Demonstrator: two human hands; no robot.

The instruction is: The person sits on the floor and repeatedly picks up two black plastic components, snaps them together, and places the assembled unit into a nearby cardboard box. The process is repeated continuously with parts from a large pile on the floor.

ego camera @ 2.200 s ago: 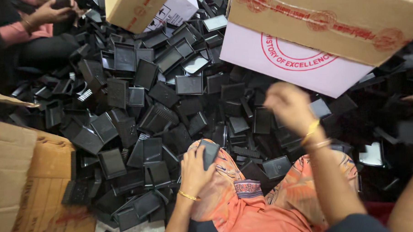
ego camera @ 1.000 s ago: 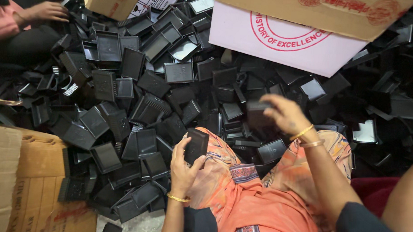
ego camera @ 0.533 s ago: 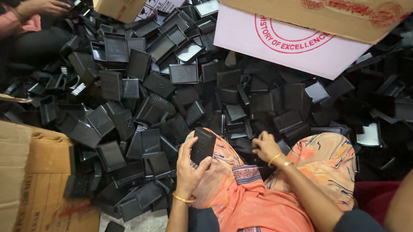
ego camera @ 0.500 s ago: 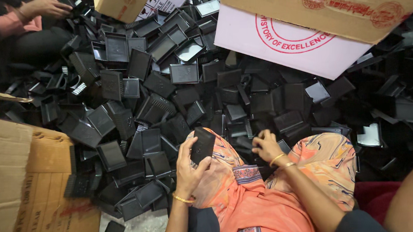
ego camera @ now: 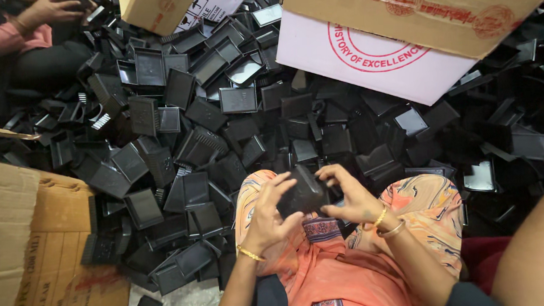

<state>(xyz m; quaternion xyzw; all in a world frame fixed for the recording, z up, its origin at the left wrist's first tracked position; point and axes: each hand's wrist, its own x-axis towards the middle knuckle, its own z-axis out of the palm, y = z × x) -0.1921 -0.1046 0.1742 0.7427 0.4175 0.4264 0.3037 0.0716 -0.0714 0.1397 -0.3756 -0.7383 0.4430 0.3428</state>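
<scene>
- Over the lap, draped in orange patterned cloth [ego camera: 348, 277], both of the person's hands meet around one black plastic part [ego camera: 303, 194].
- Left hand [ego camera: 268, 213] grasps the part from its left side, fingers spread across the near face and thumb underneath; a thin gold bangle sits on the wrist.
- Right hand [ego camera: 352, 195] grips the part's right edge, fingers curled over the top; two gold bangles ring that wrist.
- Beyond the knees, a deep heap of black plastic parts [ego camera: 181, 144] covers the floor.
- At the left lies a flattened brown cardboard box [ego camera: 40, 251].
- A white and brown carton [ego camera: 400, 40] leans over the heap at the upper right.
- Another person's hand [ego camera: 53, 10] works in the upper left corner.
</scene>
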